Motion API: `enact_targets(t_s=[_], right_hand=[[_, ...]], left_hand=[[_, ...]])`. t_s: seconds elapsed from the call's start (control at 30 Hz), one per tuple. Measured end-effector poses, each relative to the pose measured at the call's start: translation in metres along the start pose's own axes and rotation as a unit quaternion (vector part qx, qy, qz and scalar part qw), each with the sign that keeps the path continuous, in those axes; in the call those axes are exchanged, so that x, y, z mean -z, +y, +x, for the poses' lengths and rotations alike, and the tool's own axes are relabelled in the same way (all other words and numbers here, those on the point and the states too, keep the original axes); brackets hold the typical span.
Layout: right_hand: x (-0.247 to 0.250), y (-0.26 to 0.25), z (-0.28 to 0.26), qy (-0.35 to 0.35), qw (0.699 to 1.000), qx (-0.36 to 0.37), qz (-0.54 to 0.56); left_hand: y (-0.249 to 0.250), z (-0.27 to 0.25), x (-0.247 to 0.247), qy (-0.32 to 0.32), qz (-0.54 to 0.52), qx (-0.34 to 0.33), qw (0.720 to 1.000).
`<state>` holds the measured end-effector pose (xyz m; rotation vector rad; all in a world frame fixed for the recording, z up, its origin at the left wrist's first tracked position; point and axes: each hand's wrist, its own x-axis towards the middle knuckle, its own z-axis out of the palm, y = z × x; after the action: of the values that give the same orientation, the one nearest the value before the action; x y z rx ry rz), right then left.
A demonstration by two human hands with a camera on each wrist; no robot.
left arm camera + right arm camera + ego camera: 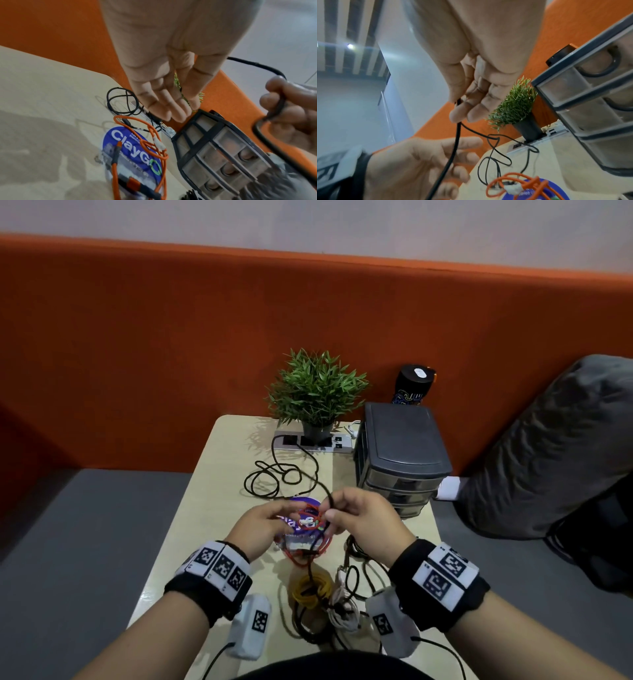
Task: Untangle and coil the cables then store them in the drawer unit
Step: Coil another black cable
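My right hand (331, 510) pinches a black cable (318, 474) between thumb and forefinger above the table; the pinch (458, 108) shows plainly in the right wrist view. From there the cable runs back in loose loops to the power strip (313, 441). My left hand (291, 517) hovers open beside it, fingers straight (171, 109), holding nothing. Below the hands an orange cable (154, 146) lies tangled on a purple round sticker (137, 155). The grey drawer unit (400, 453) stands at the right with its drawers closed.
A coiled yellow cable (311, 587), a white cable (342, 607) and more black cable (356, 573) lie tangled near the table's front edge. A potted plant (317, 392) and a dark bottle (412, 386) stand at the back. A grey bag (548, 457) sits to the right.
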<state>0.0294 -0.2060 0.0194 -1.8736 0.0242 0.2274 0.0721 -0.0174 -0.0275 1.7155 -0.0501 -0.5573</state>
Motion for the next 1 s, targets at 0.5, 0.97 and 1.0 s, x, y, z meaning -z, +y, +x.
enact_targets(t_s=[0.5, 0.97, 1.0], right_hand=[[0.04, -0.048, -0.016, 0.037, 0.987, 0.03, 0.157], [0.003, -0.013, -0.039, -0.119, 0.992, -0.012, -0.04], [0.002, -0.016, -0.038, -0.119, 0.993, -0.019, 0.006]], left_hand=[[0.017, -0.06, -0.015, -0.128, -0.097, -0.091, 0.983], [0.062, -0.063, -0.004, -0.026, -0.183, -0.186, 0.965], [0.056, -0.063, -0.007, -0.027, -0.152, -0.18, 0.971]])
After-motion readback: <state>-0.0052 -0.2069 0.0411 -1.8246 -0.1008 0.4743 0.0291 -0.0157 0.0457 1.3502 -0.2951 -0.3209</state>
